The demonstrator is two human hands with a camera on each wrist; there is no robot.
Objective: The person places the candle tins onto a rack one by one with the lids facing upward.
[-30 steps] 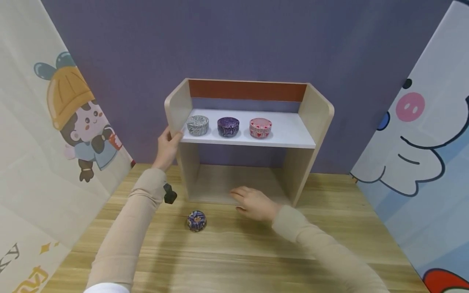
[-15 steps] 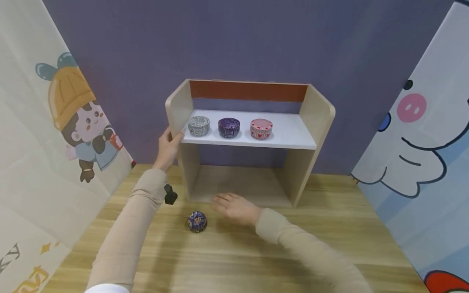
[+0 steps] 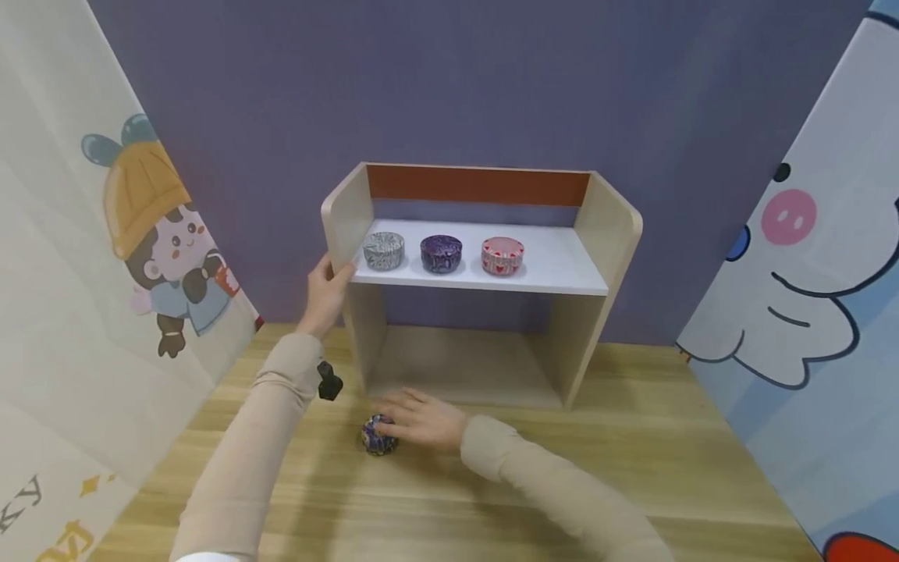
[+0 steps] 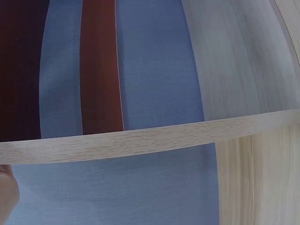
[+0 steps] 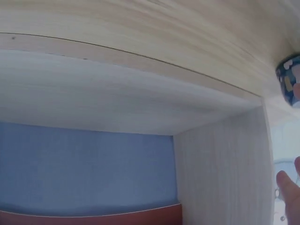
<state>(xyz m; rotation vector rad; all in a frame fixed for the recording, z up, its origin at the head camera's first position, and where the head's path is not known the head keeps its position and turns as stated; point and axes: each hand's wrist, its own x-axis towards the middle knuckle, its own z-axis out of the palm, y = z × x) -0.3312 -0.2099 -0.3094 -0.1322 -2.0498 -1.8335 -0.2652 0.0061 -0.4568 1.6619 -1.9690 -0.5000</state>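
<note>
A small round tin (image 3: 378,446) with a dark blue floral pattern sits on the wooden table in front of the shelf. My right hand (image 3: 423,422) reaches over it from the right, fingers spread, with the thumb across its top. In the right wrist view, part of the patterned tin (image 5: 285,80) shows at the right edge, beside my fingertips (image 5: 284,182). My left hand (image 3: 325,301) holds the front edge of the left side panel of the two-tier shelf (image 3: 485,283), thumb toward the inside. Only a bit of that hand (image 4: 6,193) appears in the left wrist view.
On the white upper board stand a grey-patterned tin (image 3: 384,251), a purple tin (image 3: 441,254) and a pink tin with red hearts (image 3: 502,256), in a row. A black wrist device (image 3: 328,381) sticks out by my left cuff. Cartoon-printed panels flank the table (image 3: 688,437).
My right hand has moved left along the shelf's front until it is over the blue tin. The left hand stays on the side panel. The head view has tilted slightly up.
</note>
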